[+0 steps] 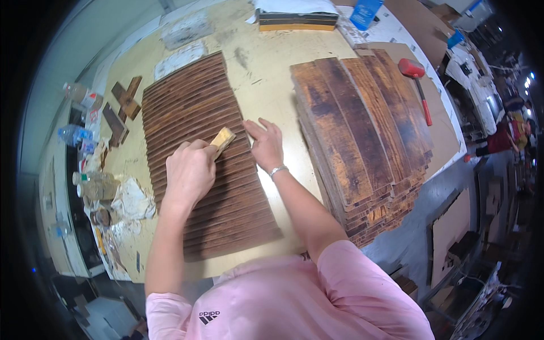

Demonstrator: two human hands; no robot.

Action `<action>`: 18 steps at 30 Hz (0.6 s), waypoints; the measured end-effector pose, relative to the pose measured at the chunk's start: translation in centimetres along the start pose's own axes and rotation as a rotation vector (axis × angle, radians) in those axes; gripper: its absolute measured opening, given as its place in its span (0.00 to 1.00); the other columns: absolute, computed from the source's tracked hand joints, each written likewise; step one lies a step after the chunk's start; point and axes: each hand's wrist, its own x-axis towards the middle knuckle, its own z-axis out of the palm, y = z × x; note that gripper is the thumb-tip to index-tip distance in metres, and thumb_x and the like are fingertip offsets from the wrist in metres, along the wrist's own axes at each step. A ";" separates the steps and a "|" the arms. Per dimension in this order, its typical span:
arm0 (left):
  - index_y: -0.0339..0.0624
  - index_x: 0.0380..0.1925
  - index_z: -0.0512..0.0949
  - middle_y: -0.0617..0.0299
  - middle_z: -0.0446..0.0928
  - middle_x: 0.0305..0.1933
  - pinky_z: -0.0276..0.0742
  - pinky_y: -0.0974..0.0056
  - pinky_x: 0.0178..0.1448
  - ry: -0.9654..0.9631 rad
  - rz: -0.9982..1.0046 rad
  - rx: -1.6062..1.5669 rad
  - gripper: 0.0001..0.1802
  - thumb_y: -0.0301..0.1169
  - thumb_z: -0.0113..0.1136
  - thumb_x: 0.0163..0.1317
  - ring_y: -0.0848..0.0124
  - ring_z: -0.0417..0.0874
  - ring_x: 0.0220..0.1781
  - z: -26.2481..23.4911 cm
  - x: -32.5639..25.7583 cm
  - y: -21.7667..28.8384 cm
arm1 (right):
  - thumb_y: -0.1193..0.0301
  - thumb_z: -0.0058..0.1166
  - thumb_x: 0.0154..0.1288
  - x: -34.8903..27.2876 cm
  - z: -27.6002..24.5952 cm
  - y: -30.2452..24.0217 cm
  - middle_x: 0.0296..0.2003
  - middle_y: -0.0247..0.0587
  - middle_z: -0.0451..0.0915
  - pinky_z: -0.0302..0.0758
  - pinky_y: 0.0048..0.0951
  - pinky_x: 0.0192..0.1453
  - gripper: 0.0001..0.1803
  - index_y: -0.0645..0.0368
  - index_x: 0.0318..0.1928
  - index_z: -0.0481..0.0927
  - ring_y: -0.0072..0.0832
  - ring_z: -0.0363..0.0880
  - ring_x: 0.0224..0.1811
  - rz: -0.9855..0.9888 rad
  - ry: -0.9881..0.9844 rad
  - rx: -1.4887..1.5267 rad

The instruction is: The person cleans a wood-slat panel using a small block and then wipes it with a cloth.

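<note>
My left hand (190,171) is closed round a short, pale yellow brush (224,138); its broad end points away to the right, over a wide row of dark brown wooden strips (192,110). The strips lie packed side by side on the table and form a ridged surface. My right hand (266,145) has its fingers stretched out, with the fingertips touching the right edge of the row. Nothing shows in that hand. To its right stands a tall stack of dark, mottled wood planks (354,124).
The pale table (266,85) carries a red mallet (412,68) beyond the stack. Loose wood pieces (127,97), bottles (97,187) and a crumpled white cloth (134,198) lie on the left. A blue container (365,12) stands at the far edge. People (513,133) are off to the right.
</note>
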 end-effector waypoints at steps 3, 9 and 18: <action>0.38 0.29 0.85 0.49 0.83 0.27 0.83 0.48 0.41 -0.258 0.097 -0.001 0.07 0.29 0.61 0.60 0.50 0.86 0.31 -4.7 -0.7 1.8 | 0.83 0.48 0.63 -0.1 0.1 0.5 0.63 0.30 0.82 0.57 0.39 0.79 0.30 0.45 0.62 0.84 0.39 0.70 0.70 0.000 0.032 -0.016; 0.33 0.28 0.82 0.50 0.81 0.25 0.81 0.50 0.39 -0.509 0.189 -0.014 0.13 0.33 0.63 0.64 0.50 0.86 0.31 -17.4 -5.8 9.5 | 0.83 0.48 0.63 -0.2 0.3 -0.7 0.64 0.41 0.79 0.60 0.41 0.78 0.30 0.44 0.62 0.84 0.43 0.67 0.71 0.032 0.002 0.062; 0.33 0.27 0.82 0.50 0.81 0.25 0.81 0.50 0.39 -0.466 0.494 -0.112 0.12 0.32 0.63 0.63 0.50 0.86 0.32 -18.3 -8.6 11.9 | 0.84 0.47 0.64 -0.3 0.5 -0.4 0.65 0.47 0.76 0.63 0.41 0.78 0.31 0.40 0.62 0.84 0.46 0.64 0.72 0.161 0.002 0.022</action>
